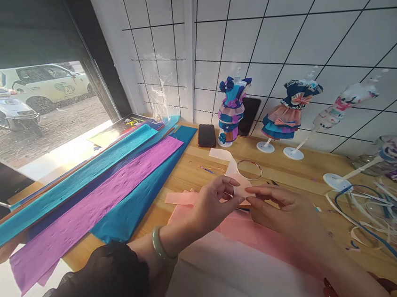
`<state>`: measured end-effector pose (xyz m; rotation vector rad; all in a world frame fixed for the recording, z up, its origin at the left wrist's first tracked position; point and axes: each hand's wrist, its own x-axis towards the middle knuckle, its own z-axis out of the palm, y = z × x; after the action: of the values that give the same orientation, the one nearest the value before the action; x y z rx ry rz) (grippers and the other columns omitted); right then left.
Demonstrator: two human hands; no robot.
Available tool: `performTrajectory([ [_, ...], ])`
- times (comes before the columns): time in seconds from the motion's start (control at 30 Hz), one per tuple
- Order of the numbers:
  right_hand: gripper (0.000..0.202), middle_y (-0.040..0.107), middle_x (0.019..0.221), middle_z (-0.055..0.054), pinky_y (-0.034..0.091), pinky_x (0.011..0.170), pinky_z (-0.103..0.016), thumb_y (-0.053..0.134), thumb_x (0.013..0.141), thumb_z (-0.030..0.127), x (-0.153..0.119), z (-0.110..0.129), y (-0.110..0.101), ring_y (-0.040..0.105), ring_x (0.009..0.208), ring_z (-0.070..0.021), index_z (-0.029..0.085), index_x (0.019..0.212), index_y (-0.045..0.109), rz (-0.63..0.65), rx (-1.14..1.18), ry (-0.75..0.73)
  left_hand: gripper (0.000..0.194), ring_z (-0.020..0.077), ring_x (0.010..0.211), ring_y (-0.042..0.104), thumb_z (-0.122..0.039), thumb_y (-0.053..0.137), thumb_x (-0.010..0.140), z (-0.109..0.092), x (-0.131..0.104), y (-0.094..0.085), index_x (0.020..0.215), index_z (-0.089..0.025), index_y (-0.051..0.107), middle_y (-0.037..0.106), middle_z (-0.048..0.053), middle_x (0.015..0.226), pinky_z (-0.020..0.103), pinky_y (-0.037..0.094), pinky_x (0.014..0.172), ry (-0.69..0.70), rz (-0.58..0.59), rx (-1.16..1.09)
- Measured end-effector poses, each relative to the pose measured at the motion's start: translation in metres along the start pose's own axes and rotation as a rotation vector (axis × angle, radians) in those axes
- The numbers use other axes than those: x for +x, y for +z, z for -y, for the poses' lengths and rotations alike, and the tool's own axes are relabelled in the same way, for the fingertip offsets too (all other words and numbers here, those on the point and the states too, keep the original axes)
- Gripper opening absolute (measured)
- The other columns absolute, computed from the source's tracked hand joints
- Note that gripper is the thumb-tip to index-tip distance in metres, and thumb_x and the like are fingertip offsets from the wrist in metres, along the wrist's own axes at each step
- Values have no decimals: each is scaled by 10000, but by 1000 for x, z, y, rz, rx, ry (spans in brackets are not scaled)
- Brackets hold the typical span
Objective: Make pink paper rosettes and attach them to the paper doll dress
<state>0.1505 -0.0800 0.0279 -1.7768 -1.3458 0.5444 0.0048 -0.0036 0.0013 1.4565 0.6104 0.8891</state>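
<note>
A pale pink paper strip (241,189) is pinched between my two hands above the wooden table. My left hand (213,199), with a green bangle (158,244) at its wrist, grips the strip's left edge between thumb and fingers. From the other side, thumb and fingertips of my right hand (279,206) close on its right edge. The strip's far end (222,154) curls away across the tabletop. Beneath my hands lie pink sheets (237,227), with another pink strip (180,197) just left of them.
Long blue (67,183) and purple sheets (102,210) cover the left side. Small dress forms in paper dresses, including one (230,112), stand along the tiled wall beside a phone (206,136). A hoop (250,169) lies beyond my hands. Tangled cords (387,223) sit at right.
</note>
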Motion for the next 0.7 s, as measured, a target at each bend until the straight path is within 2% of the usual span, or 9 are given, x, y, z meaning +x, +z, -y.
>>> performTrajectory([
  [0.13, 205, 704, 973, -46, 509, 766, -371, 598, 762, 364, 0, -1, 0, 646, 873, -236, 242, 875, 718, 1, 4, -31, 216, 98, 692, 547, -246, 663, 701, 0, -1, -1, 878, -162, 572, 605, 14, 767, 220, 451, 662, -2, -14, 67],
  [0.23, 193, 704, 952, -37, 513, 752, -361, 593, 770, 369, 0, -2, -1, 650, 843, -222, 258, 860, 723, 1, 5, -112, 144, 116, 732, 571, -270, 635, 735, -1, -2, -2, 822, -156, 630, 645, 35, 802, 230, 461, 689, -5, 7, 136],
  [0.37, 192, 701, 938, -24, 512, 743, -328, 569, 802, 357, 0, -3, -2, 645, 850, -201, 282, 890, 722, 42, 29, -193, 144, 138, 772, 602, -276, 609, 764, -2, -2, -3, 814, -153, 666, 678, 48, 831, 244, 470, 718, 33, 19, 185],
  [0.7, 202, 694, 868, -35, 503, 707, -307, 568, 803, 381, 4, -8, 0, 640, 800, -190, 264, 840, 728, 40, -4, -223, 127, 118, 707, 594, -233, 583, 788, -3, 0, -6, 770, -156, 683, 675, 36, 766, 214, 448, 639, 158, 34, 359],
])
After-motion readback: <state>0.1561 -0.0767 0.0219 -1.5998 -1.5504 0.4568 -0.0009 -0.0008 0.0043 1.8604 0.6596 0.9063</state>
